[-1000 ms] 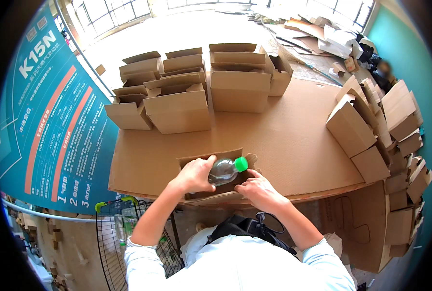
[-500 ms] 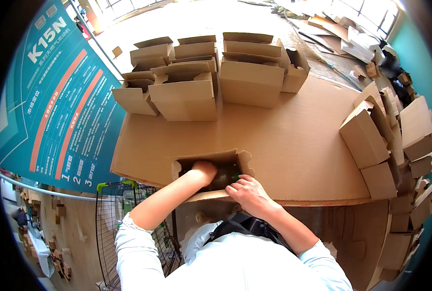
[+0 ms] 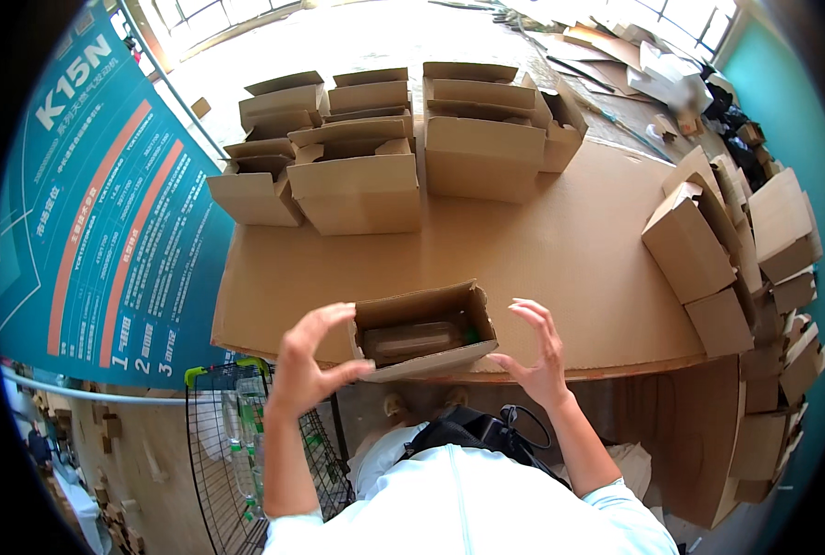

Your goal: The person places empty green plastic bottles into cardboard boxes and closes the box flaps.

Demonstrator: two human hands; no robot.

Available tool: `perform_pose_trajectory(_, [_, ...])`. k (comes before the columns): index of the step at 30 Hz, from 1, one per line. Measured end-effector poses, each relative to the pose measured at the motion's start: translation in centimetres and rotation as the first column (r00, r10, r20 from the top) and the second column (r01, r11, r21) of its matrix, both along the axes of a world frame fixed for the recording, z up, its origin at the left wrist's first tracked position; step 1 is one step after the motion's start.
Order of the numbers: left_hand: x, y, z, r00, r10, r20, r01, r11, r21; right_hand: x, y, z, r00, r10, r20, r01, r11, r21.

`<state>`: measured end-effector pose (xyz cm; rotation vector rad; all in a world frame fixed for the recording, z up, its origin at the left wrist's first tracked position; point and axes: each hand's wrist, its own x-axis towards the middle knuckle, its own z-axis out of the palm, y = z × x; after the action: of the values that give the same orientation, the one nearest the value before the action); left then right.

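Note:
An open cardboard box stands at the table's near edge, in front of me. Inside it lies a clear plastic bottle, with a bit of green at its right end. My left hand is at the box's left end, thumb and fingers spread apart, the tips close to the rim; whether they touch it I cannot tell. Just off the right end is my right hand, its fingers also spread and curved toward the box. Neither hand holds anything.
Several open cardboard boxes stand along the table's far side. More cartons are stacked at the right. A black wire cart with clear bottles stands at lower left, beside a blue banner.
My left hand has come out of the box and moved to its left end. My right hand has left the near rim and opened out to the right. The box has shifted slightly right.

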<state>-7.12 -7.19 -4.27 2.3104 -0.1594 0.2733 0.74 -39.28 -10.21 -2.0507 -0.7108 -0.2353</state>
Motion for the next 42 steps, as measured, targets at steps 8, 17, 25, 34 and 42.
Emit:
perform_pose_trajectory(8, [-3.0,-1.2,-10.0,0.995,0.044,-0.094,-0.047,0.998,-0.035,0.1,3.3,-3.3,0.959,-0.005,-0.284,-0.013,0.998,-0.061])
perform_pose_trajectory(17, [0.7,-0.8,-4.9,0.999,-0.006,-0.043,0.021,0.932,0.363,2.3,6.0,-0.2,0.989,0.051,0.14,0.014,0.903,-0.429])
perform_pose_trajectory(25, [0.4,-0.4,-7.4,0.983,-0.172,-0.067,0.184,0.888,0.421,1.2,5.4,-3.4,0.982,0.157,0.106,-0.067,0.812,-0.58])
perform_pose_trajectory(34, [1.9,-0.9,-7.9,0.965,-0.246,-0.088,0.259,0.852,0.455,-2.0,5.4,-3.6,0.996,-0.037,0.086,0.082,0.792,-0.605])
perform_pose_trajectory(42, [6.5,-5.2,-9.4,0.97,-0.243,-0.001,0.218,0.87,0.441,-3.7,1.2,-3.8,0.974,-0.226,0.027,0.209,0.842,-0.498])
